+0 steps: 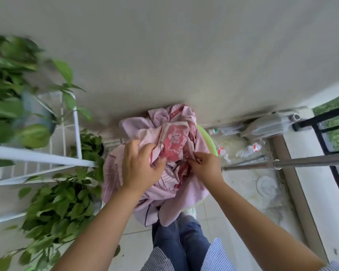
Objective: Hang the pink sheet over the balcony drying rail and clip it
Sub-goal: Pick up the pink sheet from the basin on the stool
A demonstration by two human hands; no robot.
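The task looks to be at its very start: the pink sheet (155, 163) is bunched in a crumpled heap in a light green basin (207, 137) at the centre of the view, spilling over the rim toward 6 o'clock, with a darker red patterned border showing on top. Nothing hangs on the metal drying rail (301, 162), which runs bare from just right of the heap out toward 3 o'clock. The left hand (140, 167) lies on the heap at about 9 o'clock of its middle, fingers curled into the cloth and gathering a fold. The right hand (204, 166), at about 3 o'clock of the heap, pinches a strip of the patterned edge between thumb and fingers. My reading is that the person is hunting for an edge or corner to lift by. Left to do: raise the sheet, open it out, drape it over the rail, and clip it. No clips are visible in this view.
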